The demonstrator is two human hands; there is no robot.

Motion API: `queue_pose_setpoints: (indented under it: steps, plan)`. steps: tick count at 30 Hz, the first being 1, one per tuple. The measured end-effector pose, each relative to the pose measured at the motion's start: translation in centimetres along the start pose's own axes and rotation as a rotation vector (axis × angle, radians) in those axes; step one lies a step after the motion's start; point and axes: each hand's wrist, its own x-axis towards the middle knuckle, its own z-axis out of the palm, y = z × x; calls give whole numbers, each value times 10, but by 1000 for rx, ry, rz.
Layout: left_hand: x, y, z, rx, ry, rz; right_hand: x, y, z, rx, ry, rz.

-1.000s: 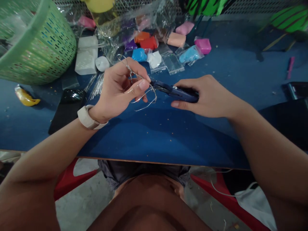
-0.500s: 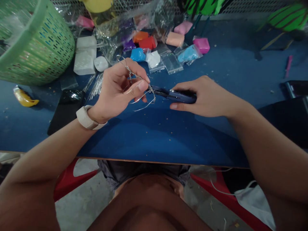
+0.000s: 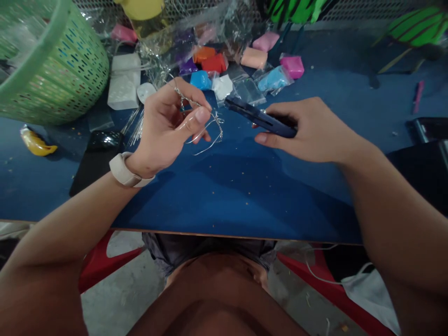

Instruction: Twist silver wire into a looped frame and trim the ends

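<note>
Two hands up over the blue table, one item each. Left hand has the twisted wire piece pinched between thumb and forefinger, pads together on it. Right hand is wrapped round the dark blue pliers, fingers and thumb closed on the handles. Can't tell whether the plier jaws are apart or together; they're seen edge-on and dark.

Key relation: wire vs plier nose. Wire loop sticks out past the left fingertips toward the right hand, to the left of the nose and a bit lower, i.e. nearer the body. Near, but clear gap, no contact. Pliers' long axis runs from the right palm out to the left and away from the body, so the nose points past the loop on its far side, toward the white packet, not straight at the wire. Wire's twisted stem slants over the left forefinger, down toward the right; thin loose ends curl back under the left thumb. Left hand is the nearer one, it's on the wire; right reaches it only via the tool.

Also near left hand: straight wire lengths, just beside its wrist side.
</note>
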Motion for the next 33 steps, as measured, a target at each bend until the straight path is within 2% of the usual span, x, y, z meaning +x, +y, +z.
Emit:
queue_pose_setpoints:
  steps: [8, 13, 16, 20, 25, 29, 33]
  plan:
    - [0, 12, 0, -33, -17, -19, 1, -2, 6, -26, -22, 21]
    - [-4, 12, 0, 44, -7, -95, 0, -1, 2, -56, -67, 9]
    - [-5, 12, 0, 83, 17, -87, -1, -2, 0, -79, -62, 7]
    - [-2, 15, 0, 199, 102, 53, -3, -4, -3, -98, -39, -6]
    - [-2, 18, -1, 547, 239, 343, -3, -10, -3, -83, -103, 31]
    - [-3, 16, -1, 661, 259, 466, -3, -17, 2, -78, -125, 66]
    - [-2, 13, -3, 731, 265, 519, -4, -21, 6, -61, -129, 99]
